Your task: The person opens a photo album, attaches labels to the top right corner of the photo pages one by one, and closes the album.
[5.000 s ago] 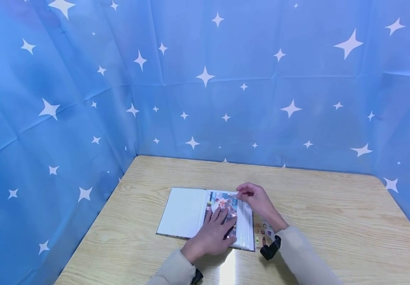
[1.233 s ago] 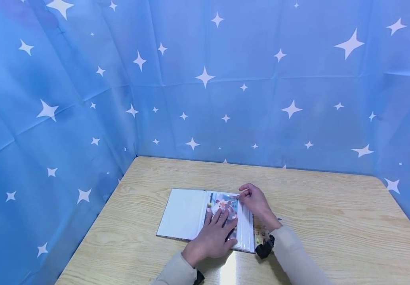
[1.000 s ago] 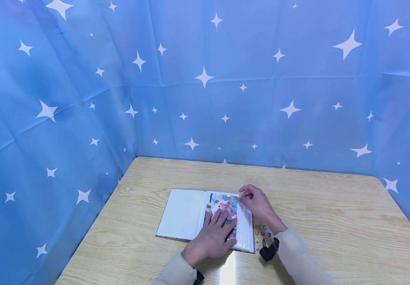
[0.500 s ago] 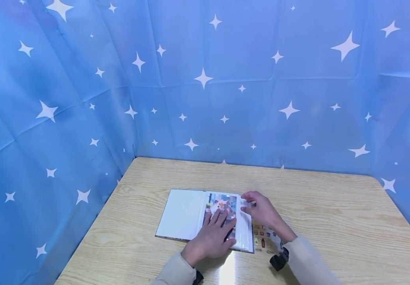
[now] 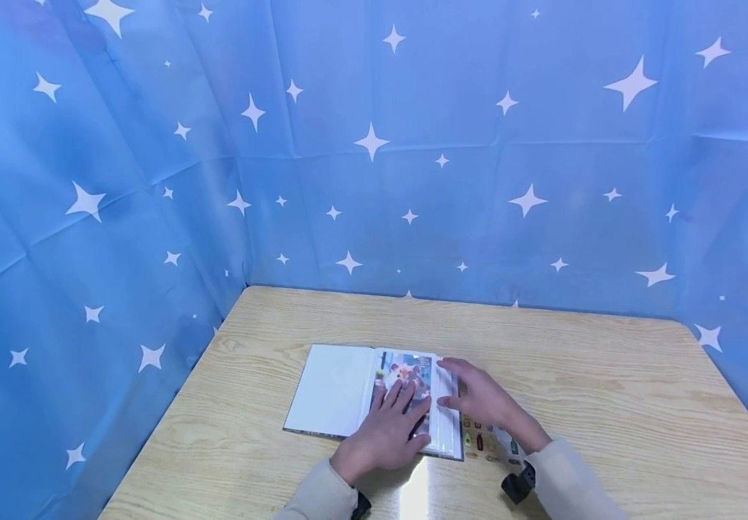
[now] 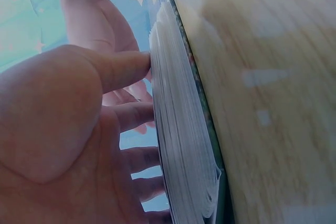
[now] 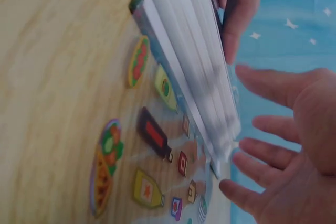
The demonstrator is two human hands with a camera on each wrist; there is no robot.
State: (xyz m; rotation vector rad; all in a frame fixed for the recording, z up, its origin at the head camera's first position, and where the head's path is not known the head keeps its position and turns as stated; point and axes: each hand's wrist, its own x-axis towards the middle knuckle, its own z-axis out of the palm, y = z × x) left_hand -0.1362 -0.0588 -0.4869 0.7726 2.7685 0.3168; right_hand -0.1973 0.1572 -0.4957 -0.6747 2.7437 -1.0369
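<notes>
A photo album (image 5: 328, 390) lies spread on the table, its blank white inside cover on the left and a thick stack of pages on the right. The top page shows a picture (image 5: 405, 370) of a pale, round-eared animal, with small pale marks at its upper right corner. My left hand (image 5: 387, 432) rests flat across the lower part of this picture, fingers spread. Over the page's right margin is my right hand (image 5: 484, 396), thumb and fingers apart; the right wrist view shows nothing between those fingers (image 7: 262, 153).
A clear sheet of food and bottle stickers (image 7: 152, 135) lies on the wooden table (image 5: 608, 404), partly beneath the album's right edge and my right forearm. Blue star-printed cloth (image 5: 452, 180) hangs behind the table and along its left side.
My right hand has left the picture's upper right corner, where its fingertips were pinched together, moved right and towards me, and spread its fingers. The left hand has stayed put.
</notes>
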